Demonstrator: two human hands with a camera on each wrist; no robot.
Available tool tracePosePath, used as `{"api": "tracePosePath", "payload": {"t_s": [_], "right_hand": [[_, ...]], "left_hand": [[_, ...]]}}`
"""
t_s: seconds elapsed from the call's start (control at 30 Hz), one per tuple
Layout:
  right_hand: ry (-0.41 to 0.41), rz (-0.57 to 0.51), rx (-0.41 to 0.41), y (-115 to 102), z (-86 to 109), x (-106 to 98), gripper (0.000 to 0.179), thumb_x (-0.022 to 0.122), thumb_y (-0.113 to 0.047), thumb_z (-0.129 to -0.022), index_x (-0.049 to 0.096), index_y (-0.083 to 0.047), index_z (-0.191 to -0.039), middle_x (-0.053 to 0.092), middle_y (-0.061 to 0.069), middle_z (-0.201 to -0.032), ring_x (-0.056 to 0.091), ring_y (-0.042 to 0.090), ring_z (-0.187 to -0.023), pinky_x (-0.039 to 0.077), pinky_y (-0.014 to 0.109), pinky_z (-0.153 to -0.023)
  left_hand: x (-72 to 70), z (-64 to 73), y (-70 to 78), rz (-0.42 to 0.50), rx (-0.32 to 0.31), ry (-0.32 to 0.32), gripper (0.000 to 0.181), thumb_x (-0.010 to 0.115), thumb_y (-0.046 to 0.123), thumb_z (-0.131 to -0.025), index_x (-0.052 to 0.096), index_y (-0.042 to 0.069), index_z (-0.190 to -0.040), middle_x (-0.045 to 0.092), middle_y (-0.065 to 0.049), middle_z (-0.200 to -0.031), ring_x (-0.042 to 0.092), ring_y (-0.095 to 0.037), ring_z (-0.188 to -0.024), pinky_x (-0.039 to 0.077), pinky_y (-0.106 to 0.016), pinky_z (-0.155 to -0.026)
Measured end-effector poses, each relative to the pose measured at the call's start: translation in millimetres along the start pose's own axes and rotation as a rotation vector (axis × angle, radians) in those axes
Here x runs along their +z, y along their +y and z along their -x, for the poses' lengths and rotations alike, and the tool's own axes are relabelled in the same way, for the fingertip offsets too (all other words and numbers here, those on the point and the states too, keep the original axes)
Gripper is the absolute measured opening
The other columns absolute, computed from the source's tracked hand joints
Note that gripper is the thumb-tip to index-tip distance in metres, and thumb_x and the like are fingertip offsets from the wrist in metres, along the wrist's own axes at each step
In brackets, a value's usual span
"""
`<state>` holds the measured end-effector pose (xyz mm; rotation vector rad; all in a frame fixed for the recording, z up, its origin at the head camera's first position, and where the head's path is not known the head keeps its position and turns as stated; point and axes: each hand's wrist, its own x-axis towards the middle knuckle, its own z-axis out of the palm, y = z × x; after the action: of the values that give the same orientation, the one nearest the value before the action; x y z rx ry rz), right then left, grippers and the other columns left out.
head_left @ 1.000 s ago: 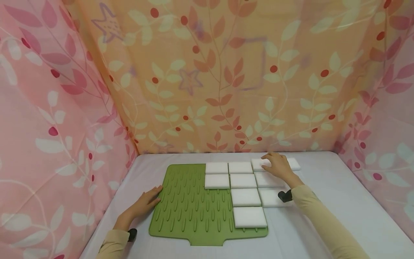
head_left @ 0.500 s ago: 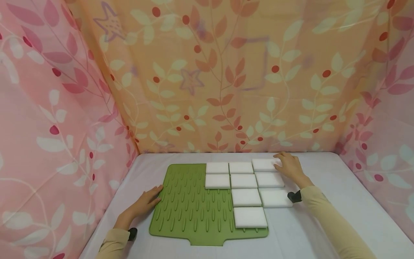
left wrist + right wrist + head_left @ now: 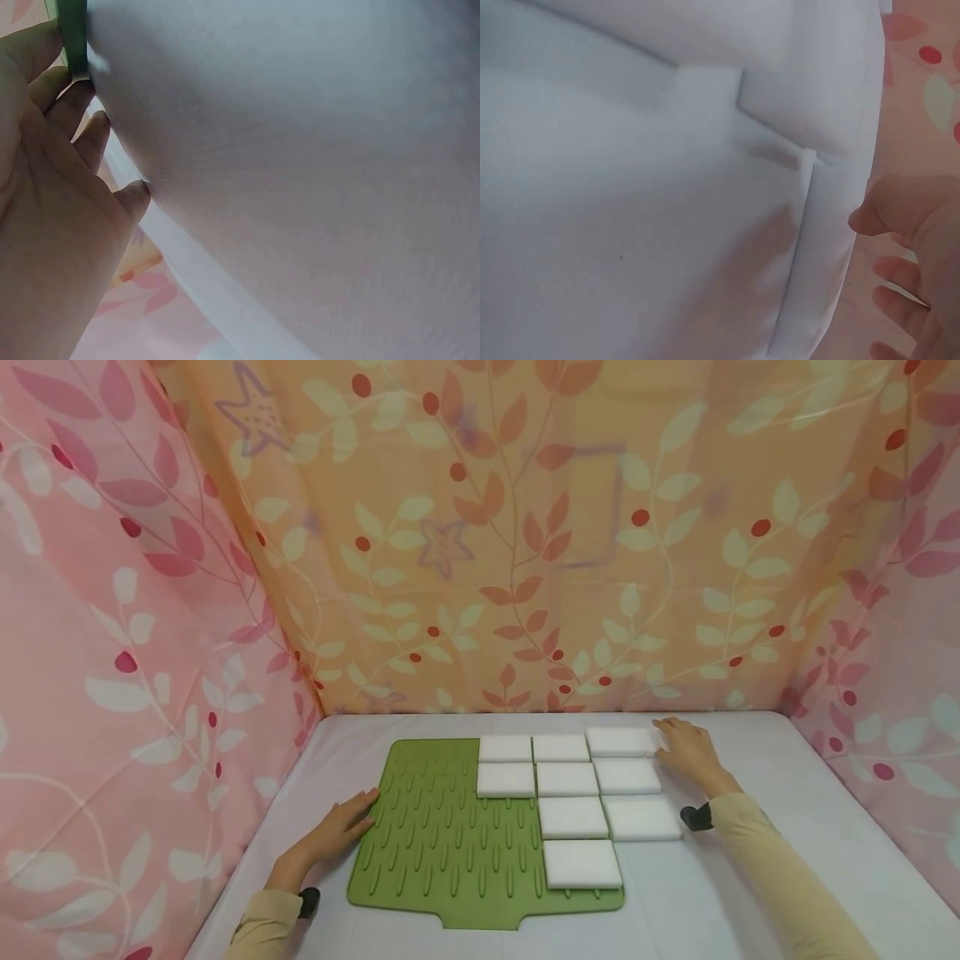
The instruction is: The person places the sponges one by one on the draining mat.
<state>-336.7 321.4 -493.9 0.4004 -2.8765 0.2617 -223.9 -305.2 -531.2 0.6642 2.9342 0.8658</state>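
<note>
A green ridged mat (image 3: 435, 852) lies on the table. White sponge blocks (image 3: 573, 818) stand in uneven rows over its right part and beyond its right edge. My left hand (image 3: 333, 835) rests by the mat's left edge, fingertips at the rim; in the left wrist view those fingers (image 3: 79, 109) look loosely bent. My right hand (image 3: 690, 752) is at the right end of the far-right sponge block (image 3: 618, 741), thumb and fingers apart. In the right wrist view its thumb (image 3: 866, 217) is beside a pale edge. Whatever lies beneath this hand is hidden.
The table (image 3: 765, 860) has a white cover. A patterned orange curtain (image 3: 487, 635) rises along its back edge, with pink curtains at both sides. One front sponge block (image 3: 582, 864) lies alone near the mat's lower right corner.
My right hand has moved right, off the far-right sponge block, uncovering more of it. A white piece seen right of the hand one second ago no longer shows. My left hand stays put.
</note>
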Motion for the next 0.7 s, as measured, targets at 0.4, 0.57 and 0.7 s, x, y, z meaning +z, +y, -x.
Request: {"api": "tracePosePath", "payload": {"t_s": [0.4, 0.57, 0.7], "right_hand": [[-0.060, -0.057, 0.050, 18.3, 4.1, 11.1, 0.060, 0.056, -0.012, -0.077, 0.043, 0.005, -0.133, 0.037, 0.031, -0.137, 0.033, 0.048, -0.125, 0.023, 0.066, -0.098], [-0.055, -0.059, 0.034, 18.5, 4.4, 12.4, 0.059, 0.054, -0.010, -0.077, 0.043, 0.007, -0.133, 0.037, 0.031, -0.137, 0.032, 0.048, -0.126, 0.023, 0.066, -0.098], [-0.057, -0.066, 0.017, 19.9, 2.0, 15.1, 0.059, 0.054, -0.009, -0.077, 0.042, 0.006, -0.133, 0.036, 0.031, -0.138, 0.030, 0.048, -0.127, 0.020, 0.067, -0.100]], "left_hand": [[3.3, -0.4, -1.2, 0.004, -0.013, -0.009, 0.053, 0.051, 0.018, -0.096, 0.033, -0.003, -0.141, 0.034, -0.023, -0.144, 0.028, -0.044, -0.133, 0.010, -0.071, -0.100], [1.9, 0.6, 0.9, 0.007, -0.026, -0.015, 0.054, 0.051, 0.019, -0.096, 0.033, -0.002, -0.142, 0.034, -0.023, -0.145, 0.027, -0.043, -0.134, 0.009, -0.070, -0.101], [0.2, 0.6, 1.1, 0.010, -0.028, -0.016, 0.054, 0.051, 0.018, -0.096, 0.033, -0.002, -0.142, 0.034, -0.022, -0.145, 0.027, -0.042, -0.134, 0.009, -0.070, -0.102]]}}
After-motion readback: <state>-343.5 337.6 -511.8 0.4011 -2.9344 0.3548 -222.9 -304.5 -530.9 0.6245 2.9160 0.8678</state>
